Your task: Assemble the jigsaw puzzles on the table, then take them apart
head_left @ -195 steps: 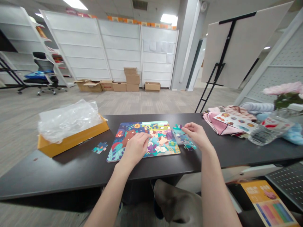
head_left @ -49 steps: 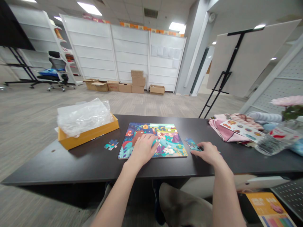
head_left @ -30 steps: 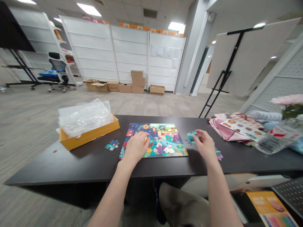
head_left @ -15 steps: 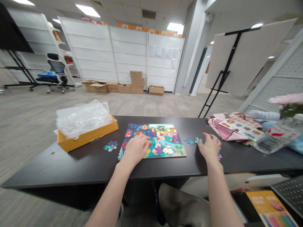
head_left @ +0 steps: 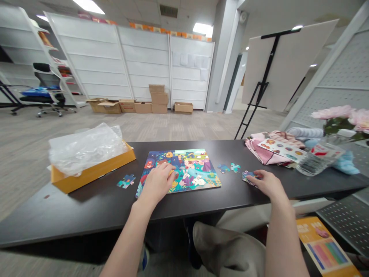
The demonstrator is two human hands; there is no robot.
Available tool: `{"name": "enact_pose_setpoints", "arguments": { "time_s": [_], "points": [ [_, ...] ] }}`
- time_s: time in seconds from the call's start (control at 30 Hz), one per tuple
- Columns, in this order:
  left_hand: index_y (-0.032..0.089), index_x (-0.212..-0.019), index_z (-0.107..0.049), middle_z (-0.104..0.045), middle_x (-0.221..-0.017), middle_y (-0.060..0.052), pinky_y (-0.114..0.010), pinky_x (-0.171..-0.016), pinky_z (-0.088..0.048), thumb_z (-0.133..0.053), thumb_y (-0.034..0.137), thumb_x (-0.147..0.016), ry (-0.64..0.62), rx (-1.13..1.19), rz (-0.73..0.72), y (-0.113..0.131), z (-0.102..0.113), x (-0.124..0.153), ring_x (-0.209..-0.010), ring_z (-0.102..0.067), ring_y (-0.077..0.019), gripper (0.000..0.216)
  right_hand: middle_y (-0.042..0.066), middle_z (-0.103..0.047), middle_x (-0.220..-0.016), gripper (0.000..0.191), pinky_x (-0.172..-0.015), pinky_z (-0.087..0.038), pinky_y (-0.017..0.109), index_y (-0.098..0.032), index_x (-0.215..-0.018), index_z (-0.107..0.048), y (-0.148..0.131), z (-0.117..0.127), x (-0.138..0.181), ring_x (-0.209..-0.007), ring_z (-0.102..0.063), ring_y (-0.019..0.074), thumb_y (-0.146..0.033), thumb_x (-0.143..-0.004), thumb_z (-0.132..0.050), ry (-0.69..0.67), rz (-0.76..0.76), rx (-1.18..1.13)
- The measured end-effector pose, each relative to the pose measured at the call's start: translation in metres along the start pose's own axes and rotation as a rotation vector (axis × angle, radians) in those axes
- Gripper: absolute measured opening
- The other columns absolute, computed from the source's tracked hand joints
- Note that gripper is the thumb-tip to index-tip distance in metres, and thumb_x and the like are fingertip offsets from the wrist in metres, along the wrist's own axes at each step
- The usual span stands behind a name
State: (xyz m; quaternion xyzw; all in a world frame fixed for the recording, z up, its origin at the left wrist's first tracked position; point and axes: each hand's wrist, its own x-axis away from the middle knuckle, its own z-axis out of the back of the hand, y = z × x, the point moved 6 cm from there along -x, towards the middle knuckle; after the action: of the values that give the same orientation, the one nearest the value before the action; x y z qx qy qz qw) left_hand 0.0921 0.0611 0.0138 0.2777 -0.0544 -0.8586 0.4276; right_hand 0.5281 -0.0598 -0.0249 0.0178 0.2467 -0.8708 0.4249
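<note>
Here's the puzzle (head_left: 198,174), mid-bench (head_left: 184,206) and seemingly mostly filled — left hand (head_left: 158,181) over its eight o'clock, grip hidden. Right hand (head_left: 269,184) touches loose pieces (head_left: 246,176) at three o'clock, pinch unclear; other pieces (head_left: 235,167) nearby, a cluster (head_left: 126,181) at nine — all still outside.

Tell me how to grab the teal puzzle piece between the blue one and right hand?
I'd pinch the teal piece by its near and far edges, from above and the right: it lies flat, so edges likely grip best; the blue piece sits on its left, the right hand to its right.
</note>
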Motion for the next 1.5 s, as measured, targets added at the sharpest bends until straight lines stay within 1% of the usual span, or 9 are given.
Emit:
{"name": "enact_pose_setpoints", "arguments": {
  "time_s": [0.13,0.3,0.43,0.57,0.73,0.93,1.2,1.33,1.5],
  "points": [
    [0.021,-0.097,-0.068,-0.072,-0.108,-0.008,-0.039,-0.095,-0.051,-0.046,0.022,-0.097,-0.005,-0.018,-0.011,-0.001,-0.001,0.000,-0.106,-0.067,-0.0250,0.021,0.014,-0.078,-0.087,0.042,-0.071,-0.053,0.041,-0.018,-0.090,-0.077,-0.016,0.007,0.004,-0.078,-0.072,0.0319,-0.049,-0.063,-0.074,0.052,-0.001,-0.103],
    [0.022,-0.097,-0.068,-0.073,-0.107,-0.008,-0.039,-0.095,-0.050,-0.049,0.023,-0.098,-0.004,-0.019,-0.018,0.000,-0.003,-0.002,-0.106,-0.067,-0.0250,0.019,0.012,-0.077,-0.086,0.040,-0.072,-0.054,0.038,-0.017,-0.089,-0.076,-0.022,0.021,0.010,-0.081,-0.072,0.0290,-0.048,-0.066,-0.069,0.107,-0.035,-0.477],
    [0.021,-0.101,-0.068,-0.073,-0.110,-0.008,-0.042,-0.096,-0.049,-0.052,0.025,-0.097,-0.015,-0.026,-0.019,0.004,-0.005,-0.004,-0.108,-0.066,-0.0272,0.017,0.013,-0.077,-0.087,0.048,-0.056,-0.050,0.030,-0.015,-0.093,-0.075,-0.039,0.019,0.018,-0.072,-0.069,0.0241,-0.053,-0.064,-0.077,-0.033,-0.028,-0.732],
    [0.022,-0.104,-0.068,-0.074,-0.112,-0.007,-0.042,-0.098,-0.049,-0.051,0.023,-0.097,-0.018,0.011,-0.029,0.011,-0.007,-0.004,-0.108,-0.067,-0.0265,0.019,0.012,-0.077,-0.087,0.054,-0.054,-0.050,0.026,-0.015,-0.097,-0.074,-0.072,0.011,0.027,-0.072,-0.070,0.0219,-0.057,-0.064,-0.083,-0.182,0.042,-0.842],
    [0.023,-0.106,-0.068,-0.073,-0.115,-0.006,-0.038,-0.097,-0.051,-0.051,0.026,-0.099,-0.030,0.229,-0.050,0.033,-0.013,-0.002,-0.109,-0.067,-0.0231,0.019,0.011,-0.077,-0.088,0.054,-0.053,-0.052,0.026,-0.016,-0.097,-0.075,-0.105,0.003,0.036,-0.069,-0.070,0.0204,-0.060,-0.066,-0.084,-0.325,0.158,-0.868],
    [0.023,-0.104,-0.068,-0.072,-0.111,-0.005,-0.037,-0.094,-0.053,-0.051,0.027,-0.100,-0.101,0.292,-0.103,0.052,-0.018,0.001,-0.107,-0.067,-0.0230,0.018,0.008,-0.076,-0.073,0.051,-0.061,-0.056,0.033,-0.016,-0.079,-0.076,-0.096,0.003,0.037,-0.062,-0.067,0.0200,-0.061,-0.059,-0.086,-0.371,0.174,-0.792],
    [0.024,-0.103,-0.068,-0.072,-0.110,-0.005,-0.037,-0.095,-0.052,-0.053,0.026,-0.098,-0.079,0.411,-0.071,0.049,-0.020,0.000,-0.105,-0.068,-0.0223,0.016,0.011,-0.077,-0.084,0.057,-0.058,-0.055,0.029,-0.016,-0.090,-0.074,-0.094,0.010,0.034,-0.071,-0.071,0.0220,-0.066,-0.064,-0.083,-0.248,0.156,-0.855],
    [0.023,-0.109,-0.069,-0.074,-0.109,-0.005,-0.038,-0.093,-0.055,-0.062,0.026,-0.093,-0.088,0.513,-0.049,0.060,-0.028,-0.001,-0.100,-0.069,-0.0219,0.017,0.009,-0.074,-0.087,0.050,-0.055,-0.054,0.027,-0.018,-0.093,-0.072,-0.121,0.000,0.044,-0.071,-0.070,0.0206,-0.059,-0.068,-0.083,-0.326,0.172,-0.914],
    [0.022,-0.127,-0.060,-0.071,-0.120,-0.008,-0.031,-0.078,-0.060,-0.075,0.024,-0.081,-0.111,0.711,0.031,0.071,-0.038,-0.004,-0.093,-0.071,-0.0190,0.049,0.004,-0.071,-0.078,0.041,-0.051,-0.050,0.025,-0.018,-0.086,-0.072,-0.165,-0.022,0.060,-0.063,-0.065,0.0162,-0.054,-0.070,-0.082,-0.450,0.227,-0.972]
  ]
}}
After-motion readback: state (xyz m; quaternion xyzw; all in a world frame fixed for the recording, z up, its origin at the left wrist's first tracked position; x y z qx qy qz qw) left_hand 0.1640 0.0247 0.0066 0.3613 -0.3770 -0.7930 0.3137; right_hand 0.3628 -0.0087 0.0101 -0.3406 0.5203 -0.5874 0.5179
